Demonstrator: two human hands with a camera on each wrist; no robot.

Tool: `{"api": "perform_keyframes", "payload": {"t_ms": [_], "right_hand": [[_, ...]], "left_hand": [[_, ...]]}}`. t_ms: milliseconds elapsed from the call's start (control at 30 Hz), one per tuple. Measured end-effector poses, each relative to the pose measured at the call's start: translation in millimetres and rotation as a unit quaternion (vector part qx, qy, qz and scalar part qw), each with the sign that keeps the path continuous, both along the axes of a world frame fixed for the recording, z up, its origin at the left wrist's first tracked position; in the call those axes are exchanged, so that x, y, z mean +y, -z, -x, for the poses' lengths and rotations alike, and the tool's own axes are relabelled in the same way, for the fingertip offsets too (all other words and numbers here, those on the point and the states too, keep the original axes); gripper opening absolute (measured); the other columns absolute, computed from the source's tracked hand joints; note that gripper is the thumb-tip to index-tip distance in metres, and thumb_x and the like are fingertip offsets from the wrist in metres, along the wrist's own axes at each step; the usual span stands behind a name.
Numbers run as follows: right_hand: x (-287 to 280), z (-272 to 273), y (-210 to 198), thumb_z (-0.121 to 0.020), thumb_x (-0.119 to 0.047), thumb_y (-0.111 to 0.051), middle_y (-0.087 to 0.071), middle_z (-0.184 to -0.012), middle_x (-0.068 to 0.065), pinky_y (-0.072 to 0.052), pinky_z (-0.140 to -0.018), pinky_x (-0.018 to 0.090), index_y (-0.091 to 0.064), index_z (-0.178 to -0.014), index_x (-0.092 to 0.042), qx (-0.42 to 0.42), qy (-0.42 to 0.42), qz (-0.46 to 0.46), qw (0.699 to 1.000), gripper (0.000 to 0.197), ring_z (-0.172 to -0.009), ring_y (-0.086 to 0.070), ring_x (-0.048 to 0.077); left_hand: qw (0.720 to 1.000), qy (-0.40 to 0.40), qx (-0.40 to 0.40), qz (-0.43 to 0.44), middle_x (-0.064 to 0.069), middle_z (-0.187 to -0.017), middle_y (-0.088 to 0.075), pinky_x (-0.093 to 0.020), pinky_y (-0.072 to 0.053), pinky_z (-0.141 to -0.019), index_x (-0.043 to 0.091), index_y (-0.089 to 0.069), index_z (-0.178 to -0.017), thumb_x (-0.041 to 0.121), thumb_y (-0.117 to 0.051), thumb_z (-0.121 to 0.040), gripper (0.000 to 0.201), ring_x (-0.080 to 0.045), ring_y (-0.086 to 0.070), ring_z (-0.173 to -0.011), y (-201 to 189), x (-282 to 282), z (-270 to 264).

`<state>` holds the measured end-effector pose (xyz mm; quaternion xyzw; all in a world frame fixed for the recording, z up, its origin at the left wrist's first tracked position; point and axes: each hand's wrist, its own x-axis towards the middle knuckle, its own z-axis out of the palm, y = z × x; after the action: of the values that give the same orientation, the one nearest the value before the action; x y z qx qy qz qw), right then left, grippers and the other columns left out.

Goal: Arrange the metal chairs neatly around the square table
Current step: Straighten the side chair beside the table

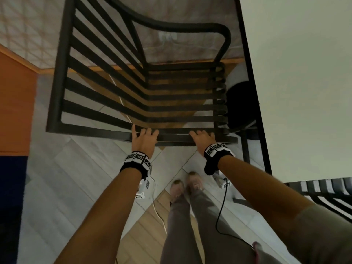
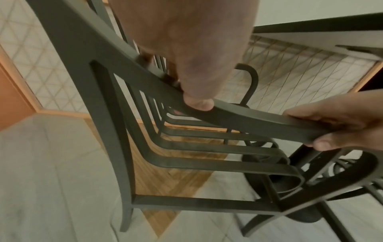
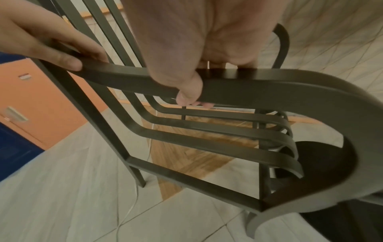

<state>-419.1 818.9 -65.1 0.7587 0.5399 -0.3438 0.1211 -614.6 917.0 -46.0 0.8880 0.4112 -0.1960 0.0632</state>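
At the near side of the chair (image 1: 144,88), both hands are on its top back rail. Left hand (image 1: 144,139) grasps the rail left of centre, thumb under and fingers over, as the left wrist view shows. Right hand (image 1: 203,139) grasps the same rail further right, thumb pressed on the near face and fingers wrapped over the top, as the right wrist view shows. Both hands clenched on the rail, neither released.

Chair position: dark metal, slatted seat and back, armrests. It stands on the tiled floor (image 1: 76,187) with its right side just beside the counter (image 1: 295,82) edge. The seat front points toward the counter's round base (image 1: 242,105). Looks angled rather than square to the counter edge, but the wide lens makes that hard to judge.

Progress, my read:
- This chair is in hand and close to the counter, not yet tucked in or squared up.
- A second chair (image 1: 323,189) shows at the right edge, near side of the counter. Only part of it is visible, so can't tell if it's placed.
- Other sides of the counter are out of view, so no count of chairs done or left.

Remaining for this one: square it to the counter edge, slide it in, let go.
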Motion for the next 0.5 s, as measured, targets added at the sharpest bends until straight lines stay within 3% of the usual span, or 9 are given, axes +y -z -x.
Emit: {"api": "perform_keyframes", "payload": {"t_ms": [200,333,500], "right_hand": [[8.8,-33.6,-2.2,-0.083,-0.002,-0.049,-0.046,-0.135,0.015,-0.023,-0.110,0.060,-0.033,-0.138,-0.019,-0.013,0.010,0.003,1.000,0.060,-0.128,-0.038,0.035],[2.7,-36.2,-4.7,-0.083,0.000,-0.048,-0.048,-0.133,0.015,-0.023,-0.109,0.058,-0.034,-0.137,-0.020,-0.012,0.010,-0.003,1.000,0.059,-0.126,-0.039,0.035],[-23.5,-19.3,-3.7,-0.083,0.002,-0.049,-0.047,-0.133,0.014,-0.023,-0.110,0.058,-0.035,-0.137,-0.021,-0.018,0.023,0.002,1.000,0.061,-0.126,-0.040,0.035]], "left_hand": [[0.999,-0.022,-0.041,0.020,-0.006,-0.123,-0.060,-0.060,-0.011,-0.117,0.025,-0.052,-0.124,0.023,-0.053,-0.093,0.031,-0.030,-0.050,-0.122,3.9,2.9,-28.6],[0.998,-0.040,-0.041,0.038,-0.008,-0.125,-0.059,-0.055,-0.024,-0.111,0.025,-0.052,-0.126,0.019,-0.052,-0.094,0.032,-0.032,-0.048,-0.121,2.5,-3.9,-33.3],[0.998,-0.034,-0.033,0.042,-0.008,-0.128,-0.058,-0.055,-0.026,-0.110,0.025,-0.050,-0.130,0.015,-0.056,-0.091,0.040,-0.032,-0.047,-0.123,0.2,-28.3,-18.7]]}}
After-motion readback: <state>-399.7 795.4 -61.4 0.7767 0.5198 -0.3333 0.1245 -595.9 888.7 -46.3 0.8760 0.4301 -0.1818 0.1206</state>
